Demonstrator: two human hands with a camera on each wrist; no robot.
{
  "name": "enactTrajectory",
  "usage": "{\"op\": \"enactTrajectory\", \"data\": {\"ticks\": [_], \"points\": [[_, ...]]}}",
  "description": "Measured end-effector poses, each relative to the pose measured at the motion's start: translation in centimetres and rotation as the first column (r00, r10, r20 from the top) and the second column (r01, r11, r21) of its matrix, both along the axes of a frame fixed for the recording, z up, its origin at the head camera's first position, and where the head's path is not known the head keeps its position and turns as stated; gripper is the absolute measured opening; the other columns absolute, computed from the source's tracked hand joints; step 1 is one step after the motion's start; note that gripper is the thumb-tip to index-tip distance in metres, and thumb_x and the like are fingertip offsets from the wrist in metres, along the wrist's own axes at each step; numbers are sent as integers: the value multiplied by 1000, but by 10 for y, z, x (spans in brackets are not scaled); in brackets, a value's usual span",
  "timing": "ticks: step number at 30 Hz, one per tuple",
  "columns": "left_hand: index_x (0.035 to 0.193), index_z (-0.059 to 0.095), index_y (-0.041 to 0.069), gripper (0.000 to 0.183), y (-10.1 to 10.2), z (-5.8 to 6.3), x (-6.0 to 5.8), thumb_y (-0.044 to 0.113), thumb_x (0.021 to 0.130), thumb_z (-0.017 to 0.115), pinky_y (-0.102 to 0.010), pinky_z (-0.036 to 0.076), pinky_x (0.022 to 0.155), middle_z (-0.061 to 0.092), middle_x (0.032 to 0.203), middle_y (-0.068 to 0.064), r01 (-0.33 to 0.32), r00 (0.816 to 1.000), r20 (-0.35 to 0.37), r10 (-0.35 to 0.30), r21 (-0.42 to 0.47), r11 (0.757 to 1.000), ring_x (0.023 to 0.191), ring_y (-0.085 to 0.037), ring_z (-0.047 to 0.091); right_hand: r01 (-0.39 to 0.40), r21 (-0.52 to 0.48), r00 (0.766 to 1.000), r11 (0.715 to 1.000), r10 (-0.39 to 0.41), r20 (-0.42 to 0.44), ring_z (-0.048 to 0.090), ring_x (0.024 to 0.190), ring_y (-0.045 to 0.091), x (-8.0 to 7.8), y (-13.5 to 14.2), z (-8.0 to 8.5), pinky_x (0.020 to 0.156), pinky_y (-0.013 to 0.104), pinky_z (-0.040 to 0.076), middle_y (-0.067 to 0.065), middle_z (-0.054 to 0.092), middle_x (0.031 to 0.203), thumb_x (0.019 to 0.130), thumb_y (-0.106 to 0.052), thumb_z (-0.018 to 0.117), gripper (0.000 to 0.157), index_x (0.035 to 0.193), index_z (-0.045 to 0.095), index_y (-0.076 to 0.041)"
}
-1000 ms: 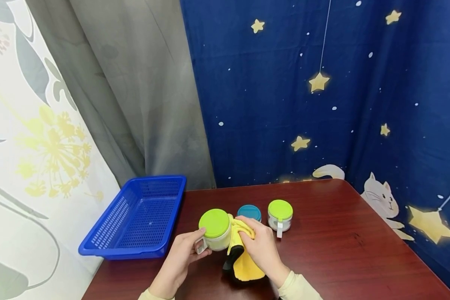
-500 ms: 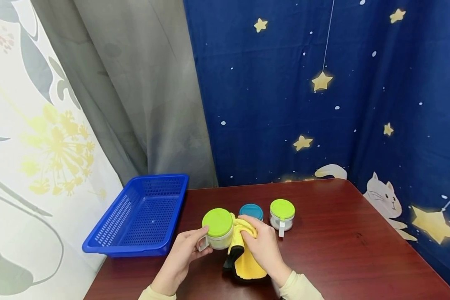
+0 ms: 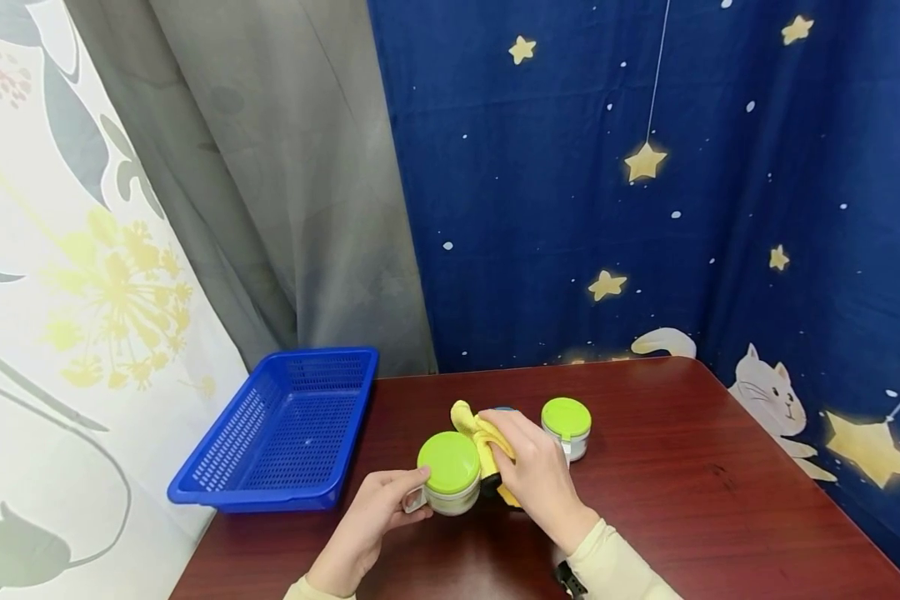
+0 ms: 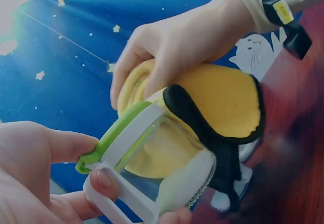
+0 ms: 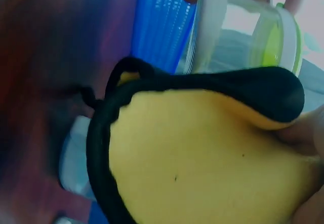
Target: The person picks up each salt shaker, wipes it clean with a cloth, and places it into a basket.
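Observation:
My left hand (image 3: 378,512) grips a clear seasoning jar (image 4: 187,183) by its white handle, thumb up against the green lid (image 3: 448,462). White contents show inside the jar in the left wrist view, where it is tilted. A yellow cloth (image 4: 217,97) with black edging is bunched in my right hand (image 3: 532,467), held at the jar's right side. The cloth (image 5: 202,153) fills much of the right wrist view. Behind the right hand, a blue-lidded jar (image 3: 504,408) is almost wholly hidden. Right of it stands another green-lidded jar (image 3: 567,425).
A blue plastic basket (image 3: 330,467) with perforated walls sits at the left of the dark red table (image 3: 690,500). Grey and blue star-patterned curtains (image 3: 532,183) hang along the table's far edge.
The left hand and jar have shifted slightly right and down. My right hand has moved the cloth up along the jar's far side, now covering most of the blue-lidded jar.

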State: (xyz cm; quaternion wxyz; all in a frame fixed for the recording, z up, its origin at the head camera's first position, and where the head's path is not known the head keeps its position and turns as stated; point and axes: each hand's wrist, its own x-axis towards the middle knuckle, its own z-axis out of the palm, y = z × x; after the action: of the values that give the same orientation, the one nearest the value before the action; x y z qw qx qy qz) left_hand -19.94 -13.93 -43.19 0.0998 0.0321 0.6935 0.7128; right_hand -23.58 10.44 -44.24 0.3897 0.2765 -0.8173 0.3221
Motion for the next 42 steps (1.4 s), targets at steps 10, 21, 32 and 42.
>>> {"op": "enactTrajectory", "data": {"ticks": [10,21,32,42], "points": [[70,51,7,36,1,-2,0,28,94,70,-43,58,80,45,68,-2,22,999,37,-23,29,999,72,-17,62,-120,59,990,991,124,-60,63,102,8,-1,1,4,80,23,56,-3,60,121,82,2,79,46,124,68,-15],[74,56,7,33,-3,-3,-1,28,94,70,-45,58,80,41,69,-2,-38,998,61,34,58,998,68,-17,57,-341,-82,933,936,348,95,56,125,22,10,-3,13,95,31,51,0,58,138,94,-7,62,35,129,67,-13],[69,50,9,38,-2,-5,1,29,94,70,-44,58,79,43,68,-2,-34,997,71,29,72,997,71,-18,64,-333,-98,866,938,345,362,48,132,12,7,-7,10,98,37,50,-4,55,143,98,-26,69,38,135,63,-31],[68,52,5,37,-6,3,2,24,91,74,-47,58,80,39,66,-4,-48,998,40,45,69,996,61,-15,48,-253,-358,755,899,415,508,55,122,8,3,-8,4,94,30,52,-14,60,133,104,-25,59,34,135,60,-38]]}}
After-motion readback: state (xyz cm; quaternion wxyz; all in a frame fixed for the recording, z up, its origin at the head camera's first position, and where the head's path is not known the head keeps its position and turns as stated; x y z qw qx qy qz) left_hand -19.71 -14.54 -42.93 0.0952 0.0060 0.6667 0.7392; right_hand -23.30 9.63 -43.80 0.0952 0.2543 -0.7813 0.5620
